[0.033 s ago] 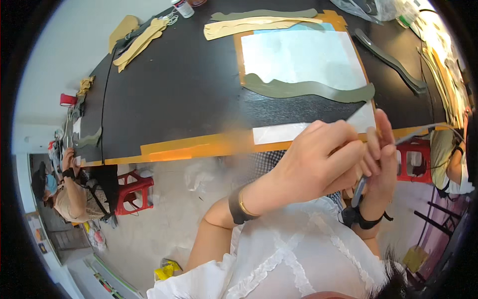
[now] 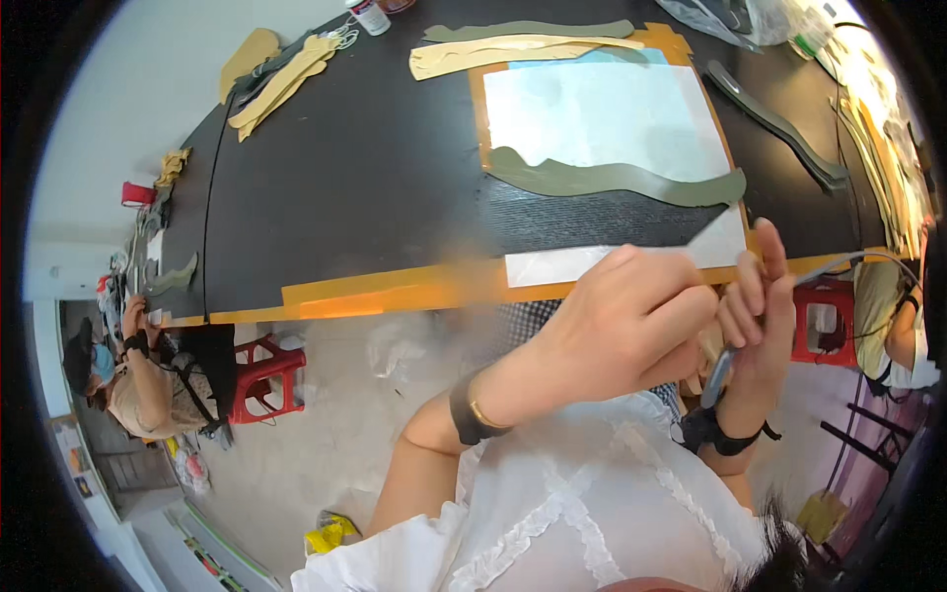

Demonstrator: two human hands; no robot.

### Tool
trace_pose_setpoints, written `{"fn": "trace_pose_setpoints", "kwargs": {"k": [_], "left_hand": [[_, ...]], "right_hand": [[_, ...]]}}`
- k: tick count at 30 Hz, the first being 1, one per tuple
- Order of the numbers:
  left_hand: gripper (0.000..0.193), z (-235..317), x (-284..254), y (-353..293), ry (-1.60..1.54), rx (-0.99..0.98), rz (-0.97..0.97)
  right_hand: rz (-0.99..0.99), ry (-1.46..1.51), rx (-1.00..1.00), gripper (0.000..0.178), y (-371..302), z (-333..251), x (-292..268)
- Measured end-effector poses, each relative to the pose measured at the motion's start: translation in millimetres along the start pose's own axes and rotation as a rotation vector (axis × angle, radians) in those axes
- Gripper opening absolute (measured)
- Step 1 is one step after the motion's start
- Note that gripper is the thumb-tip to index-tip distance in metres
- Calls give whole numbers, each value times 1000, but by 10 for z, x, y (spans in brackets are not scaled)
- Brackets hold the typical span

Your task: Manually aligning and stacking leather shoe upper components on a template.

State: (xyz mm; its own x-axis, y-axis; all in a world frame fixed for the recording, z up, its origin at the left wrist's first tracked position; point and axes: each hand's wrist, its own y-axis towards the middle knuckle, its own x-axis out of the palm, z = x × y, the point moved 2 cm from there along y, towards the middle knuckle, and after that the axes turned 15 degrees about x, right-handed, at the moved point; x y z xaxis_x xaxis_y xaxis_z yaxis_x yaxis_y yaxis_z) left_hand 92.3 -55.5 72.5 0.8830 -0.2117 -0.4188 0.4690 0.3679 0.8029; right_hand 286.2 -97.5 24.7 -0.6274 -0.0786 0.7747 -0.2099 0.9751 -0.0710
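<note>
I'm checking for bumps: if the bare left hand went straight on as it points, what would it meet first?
The left hand would probably meet the bare right hand first, though depth between them is unclear.

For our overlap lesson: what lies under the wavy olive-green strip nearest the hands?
The strip overlaps a white rectangular sheet; black textured surface shows along its near edge. Anything fully beneath is hidden.

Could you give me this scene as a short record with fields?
Left hand: fingers curled; any contents hidden
Right hand: by a slim grey tool; grip unclear
Table: black, edged with orange tape
Beyond the hands: wavy olive piece, partly over a white sheet
Floor, left side: red stool
</note>
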Motion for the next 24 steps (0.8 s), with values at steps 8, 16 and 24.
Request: {"fn": "trace_pose_setpoints", "kwargs": {"k": [8, 16, 24], "left_hand": [[34, -502, -780, -654, 675, -530, -144], [36, -584, -766, -885, 523, -583, -196], [26, -733, -846, -895, 589, -529, -143]], "right_hand": [[529, -153, -325, 51, 89, -105, -44], [417, -635, -196, 54, 346, 109, 50], [381, -591, 88, 25, 706, 209, 246]]}}
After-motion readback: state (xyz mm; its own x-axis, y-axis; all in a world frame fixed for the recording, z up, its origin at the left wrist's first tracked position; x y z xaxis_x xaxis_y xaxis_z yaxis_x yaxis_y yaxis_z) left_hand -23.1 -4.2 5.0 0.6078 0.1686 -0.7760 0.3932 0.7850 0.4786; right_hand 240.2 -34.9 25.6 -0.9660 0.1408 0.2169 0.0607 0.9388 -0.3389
